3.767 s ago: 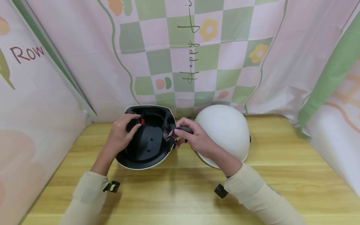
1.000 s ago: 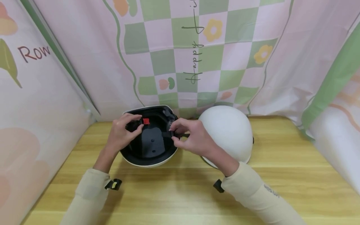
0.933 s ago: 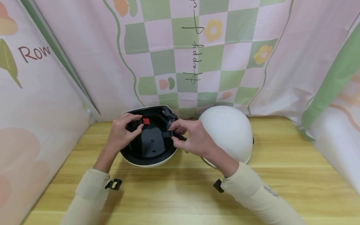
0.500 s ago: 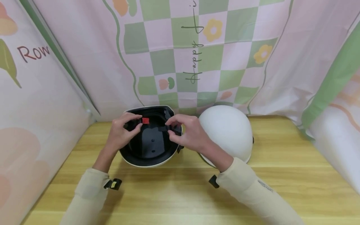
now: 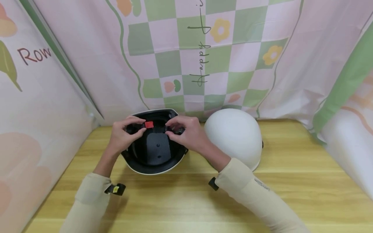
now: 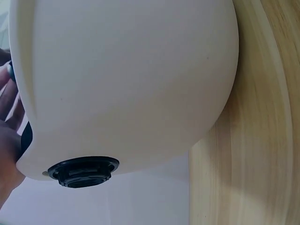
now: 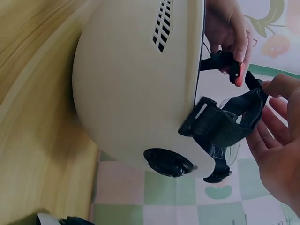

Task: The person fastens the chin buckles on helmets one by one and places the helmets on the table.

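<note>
An upside-down white helmet (image 5: 158,168) shows its black lining in the head view. Above its opening, my left hand (image 5: 120,136) pinches a black strap buckle with a red tab (image 5: 149,124) between thumb and fingers. Opposite it, my right hand (image 5: 189,133) pinches the end of the other black chin strap (image 7: 229,124), which loops up from the helmet's side. A small gap separates the strap end from the red tab. In the left wrist view the white shell (image 6: 131,84) hides most of the left hand.
A second white helmet (image 5: 234,136) sits dome-up on the wooden table (image 5: 180,200), right behind my right forearm. Printed curtains (image 5: 198,64) stand close behind both helmets. Round black fittings (image 7: 168,161) stick out of the upturned helmet's sides.
My right hand has moved left from the helmet's right rim over the opening, carrying the strap end toward the red-tabbed buckle. The left hand has kept its pinch and shifted slightly left.
</note>
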### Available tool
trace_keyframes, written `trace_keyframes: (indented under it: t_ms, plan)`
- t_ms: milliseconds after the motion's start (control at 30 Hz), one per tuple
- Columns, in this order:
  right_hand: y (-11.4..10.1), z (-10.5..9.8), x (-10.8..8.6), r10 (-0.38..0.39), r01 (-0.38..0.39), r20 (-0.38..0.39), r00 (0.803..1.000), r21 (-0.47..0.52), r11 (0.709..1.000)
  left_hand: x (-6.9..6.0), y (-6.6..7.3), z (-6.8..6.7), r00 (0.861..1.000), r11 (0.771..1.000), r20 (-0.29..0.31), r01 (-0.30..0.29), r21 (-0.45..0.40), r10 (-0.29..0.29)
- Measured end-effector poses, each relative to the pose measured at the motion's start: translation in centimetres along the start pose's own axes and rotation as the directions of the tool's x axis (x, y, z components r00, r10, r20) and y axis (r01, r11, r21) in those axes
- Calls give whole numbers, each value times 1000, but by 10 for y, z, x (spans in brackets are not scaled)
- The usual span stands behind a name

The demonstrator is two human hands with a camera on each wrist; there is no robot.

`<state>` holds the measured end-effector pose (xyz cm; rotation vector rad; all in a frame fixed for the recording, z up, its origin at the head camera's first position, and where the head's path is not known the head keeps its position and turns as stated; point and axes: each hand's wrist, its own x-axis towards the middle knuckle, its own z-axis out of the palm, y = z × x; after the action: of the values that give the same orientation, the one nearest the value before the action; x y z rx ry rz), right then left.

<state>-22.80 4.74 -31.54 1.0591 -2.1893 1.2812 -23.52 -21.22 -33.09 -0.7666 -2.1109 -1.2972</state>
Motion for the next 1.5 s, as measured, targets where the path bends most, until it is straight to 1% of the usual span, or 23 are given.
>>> trace_keyframes:
  t_ms: [133, 300, 433, 767, 867, 1200, 1500]
  plan:
    - [4, 6, 5, 16, -16, 0, 1000, 12, 1000, -1, 0, -1, 1000, 1000, 12, 7, -1, -7]
    - [7, 12, 11, 54, -53, -5, 999, 33, 998, 0, -1, -2, 1000, 999, 12, 1, -42, -1]
    - [10, 16, 14, 94, -94, -2, 996, 83, 992, 0, -2, -2, 1000, 999, 15, -4, -50, 5]
    - [15, 19, 16, 145, -139, -13, 989, 202, 969, 1, -2, -1, 1000, 998, 21, -17, -58, 19]
    - [16, 19, 16, 157, -150, -18, 987, 223, 963, 1, -2, -1, 999, 999, 33, -23, -48, 24]
    - [18, 21, 15, 201, -184, -28, 979, 291, 939, 1, -1, 0, 997, 999, 64, -34, 36, 32]
    - [18, 23, 15, 190, -166, -46, 981, 312, 936, 1, 0, 0, 996, 996, 81, -54, 71, 48]
